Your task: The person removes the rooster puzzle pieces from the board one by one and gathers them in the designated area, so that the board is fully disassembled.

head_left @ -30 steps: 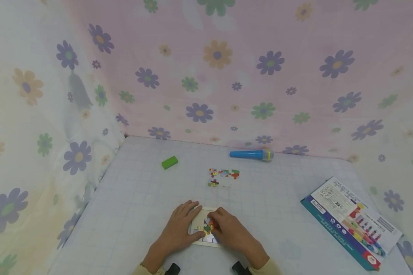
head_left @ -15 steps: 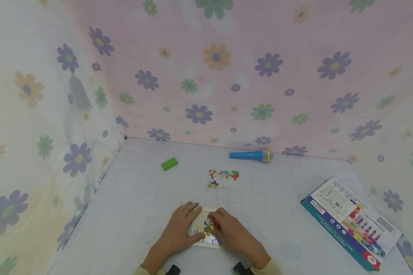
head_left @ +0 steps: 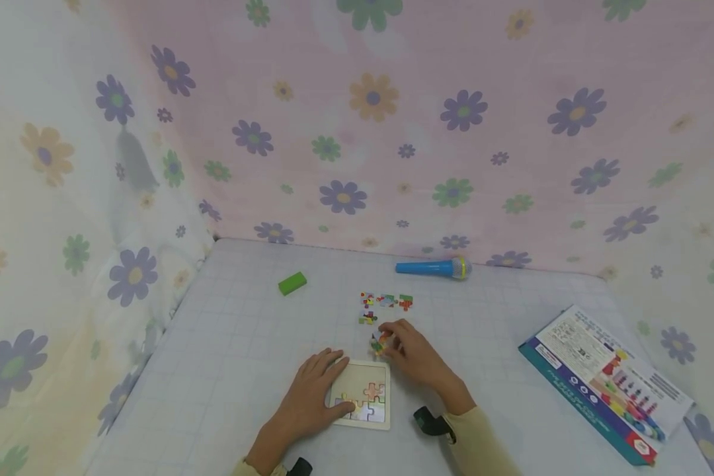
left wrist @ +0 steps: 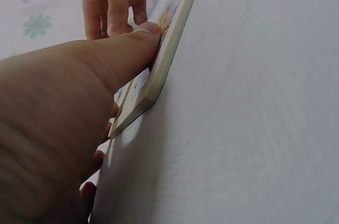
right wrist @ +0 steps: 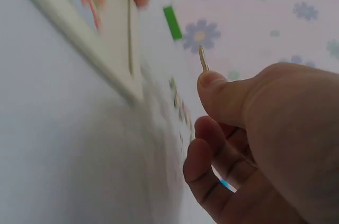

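Note:
A jigsaw puzzle tray [head_left: 388, 396] with a pale frame lies at the front middle of the table. Several pieces [head_left: 361, 411] fill its lower part, while the upper left shows bare base. My left hand [head_left: 311, 390] rests along the tray's left side, fingers extended, thumb [left wrist: 140, 41] pressing on the pieces near the lower edge. Just beyond the tray's upper right corner, my right hand [head_left: 419, 357] pinches a colourful puzzle piece [head_left: 379, 342]. In the right wrist view this piece [right wrist: 203, 59] shows edge-on above the thumb tip.
Several loose puzzle pieces [head_left: 387, 301] lie behind the tray. Farther back are a green block [head_left: 292, 283] and a blue toy microphone [head_left: 431, 268]. A printed box [head_left: 607, 387] lies at the right. Flowered cloth [head_left: 369, 152] hangs behind the table.
My right hand has lifted the puzzle piece away from the tray and moved it up and to the right, uncovering the tray's right side. My left hand has stayed in place.

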A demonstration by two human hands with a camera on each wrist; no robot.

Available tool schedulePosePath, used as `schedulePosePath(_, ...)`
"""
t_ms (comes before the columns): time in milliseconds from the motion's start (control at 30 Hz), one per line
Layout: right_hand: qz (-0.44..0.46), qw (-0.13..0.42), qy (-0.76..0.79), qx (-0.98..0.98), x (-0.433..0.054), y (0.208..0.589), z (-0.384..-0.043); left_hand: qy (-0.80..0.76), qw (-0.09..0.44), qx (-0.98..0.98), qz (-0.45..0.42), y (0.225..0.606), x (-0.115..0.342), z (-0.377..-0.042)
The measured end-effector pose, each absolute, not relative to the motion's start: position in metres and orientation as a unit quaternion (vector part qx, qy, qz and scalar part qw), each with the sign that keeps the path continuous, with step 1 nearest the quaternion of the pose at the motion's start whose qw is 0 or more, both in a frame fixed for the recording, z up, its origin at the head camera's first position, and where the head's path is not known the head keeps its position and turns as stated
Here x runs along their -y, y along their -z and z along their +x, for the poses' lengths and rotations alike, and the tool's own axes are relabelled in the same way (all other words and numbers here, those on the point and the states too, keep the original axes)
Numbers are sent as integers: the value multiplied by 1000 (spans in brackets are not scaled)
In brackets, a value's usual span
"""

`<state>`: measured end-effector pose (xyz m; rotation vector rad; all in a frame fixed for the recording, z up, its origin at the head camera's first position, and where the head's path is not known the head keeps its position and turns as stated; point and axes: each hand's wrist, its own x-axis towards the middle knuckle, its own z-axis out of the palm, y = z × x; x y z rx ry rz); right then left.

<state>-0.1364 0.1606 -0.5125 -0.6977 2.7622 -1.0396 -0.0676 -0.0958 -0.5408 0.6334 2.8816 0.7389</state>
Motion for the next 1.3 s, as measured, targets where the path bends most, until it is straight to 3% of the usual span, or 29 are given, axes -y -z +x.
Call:
schedulePosePath(300,-167,47,316,-933,-170,520,-180,-246,53,-945,210,545,95,-70)
schedulePosePath(767,-153,28,301,-941,-165,528,-188,-246,55,-946,204,543,96,-70)
schedulePosePath(933,-131,22,320,-938,-167,525,-174,-246,64,-946,203,544,95,-71)
schedulePosePath(1133,-149,37,336,-929,-167,518,-134,-248,71,-945,199,542,94,-71)
schedulePosePath(1300,-222,109,342,-907,-161,513,-99,-248,56,-945,206,541,96,-69)
